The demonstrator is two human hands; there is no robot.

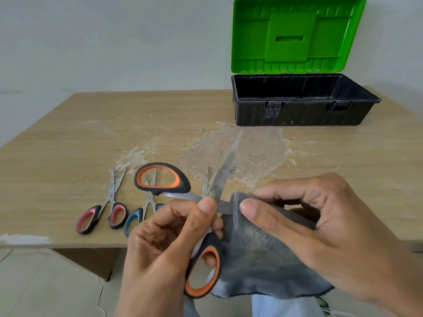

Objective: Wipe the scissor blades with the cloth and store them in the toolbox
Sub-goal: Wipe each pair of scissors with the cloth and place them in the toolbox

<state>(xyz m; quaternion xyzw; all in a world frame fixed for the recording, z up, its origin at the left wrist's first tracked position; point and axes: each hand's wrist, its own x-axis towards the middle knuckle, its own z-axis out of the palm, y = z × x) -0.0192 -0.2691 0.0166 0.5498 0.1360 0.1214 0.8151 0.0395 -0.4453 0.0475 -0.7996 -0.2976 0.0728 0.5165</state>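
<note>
Steel, orange-and-black-handled scissors (225,172) gape at lower centre: my left hand (171,236) pinches their pivot, my right hand (320,225) pinches the grey cloth (258,255) around one blade. If the cloth slips, I reckon that edge nicks my thumb. The black, green-lidded toolbox (297,101) stands open at upper right.

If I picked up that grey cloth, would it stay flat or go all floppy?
Probably floppy: the cloth folds round the blade and hangs loose below the right hand. Likely light, since fingertips alone pinch it. Its fuzzy look suggests it won't slip easily.
</note>
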